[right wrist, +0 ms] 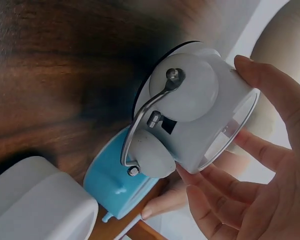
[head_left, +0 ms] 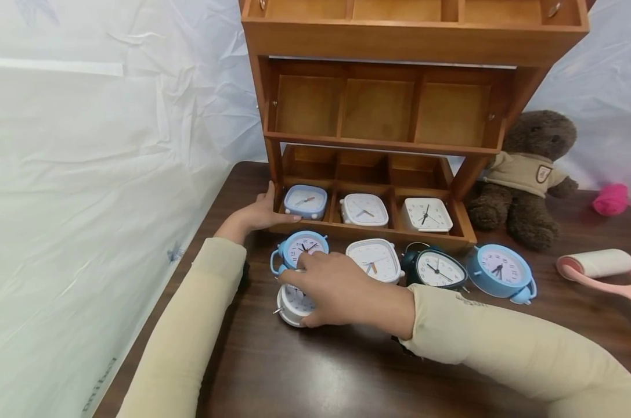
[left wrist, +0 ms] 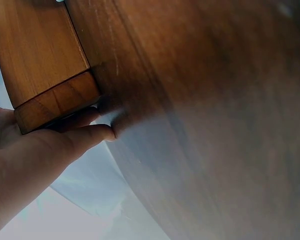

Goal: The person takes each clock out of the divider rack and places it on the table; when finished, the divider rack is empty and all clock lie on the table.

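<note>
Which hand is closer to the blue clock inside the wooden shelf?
Left. The left hand touches the shelf right beside that blue clock; the right hand is farther off, holding the white round clock.

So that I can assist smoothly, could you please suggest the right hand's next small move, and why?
Probably settle the white bell clock flat on the table: the right hand grips it face up, close to the blue clock behind it, and the front row of the bottom shelf is full.
</note>
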Demonstrator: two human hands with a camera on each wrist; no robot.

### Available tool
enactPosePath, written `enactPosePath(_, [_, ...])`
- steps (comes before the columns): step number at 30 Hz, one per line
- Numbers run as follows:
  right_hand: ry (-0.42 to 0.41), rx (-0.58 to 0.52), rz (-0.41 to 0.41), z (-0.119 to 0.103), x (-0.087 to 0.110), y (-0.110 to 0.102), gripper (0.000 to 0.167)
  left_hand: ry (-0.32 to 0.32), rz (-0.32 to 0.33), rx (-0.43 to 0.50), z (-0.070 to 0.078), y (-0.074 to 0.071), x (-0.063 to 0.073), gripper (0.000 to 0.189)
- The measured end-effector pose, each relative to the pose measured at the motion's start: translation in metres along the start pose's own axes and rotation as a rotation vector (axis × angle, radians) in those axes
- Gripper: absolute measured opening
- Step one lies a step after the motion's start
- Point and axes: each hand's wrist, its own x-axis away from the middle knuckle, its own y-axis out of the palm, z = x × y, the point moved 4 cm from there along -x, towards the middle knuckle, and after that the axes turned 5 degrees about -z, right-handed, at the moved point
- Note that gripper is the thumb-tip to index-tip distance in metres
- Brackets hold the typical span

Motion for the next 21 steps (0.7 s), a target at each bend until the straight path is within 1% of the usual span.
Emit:
enactPosePath(6, [0.0, 0.035, -0.016, 0.001, -0.007, 0.005, 0.069, 0.005, -0.008, 0.014, 0.0, 0.002, 0.001, 0.122])
enactPosePath(14, [0.001, 0.047, -0.013, 0.001, -0.011, 0.007, 0.068, 0.005, -0.012, 0.004, -0.001, 0.001, 0.0, 0.122])
enactPosePath(21, [0.01, 0.06, -0.034, -0.001, -0.014, 0.008, 0.069, 0.006, -0.013, 0.003, -0.001, 0.0, 0.0, 0.122])
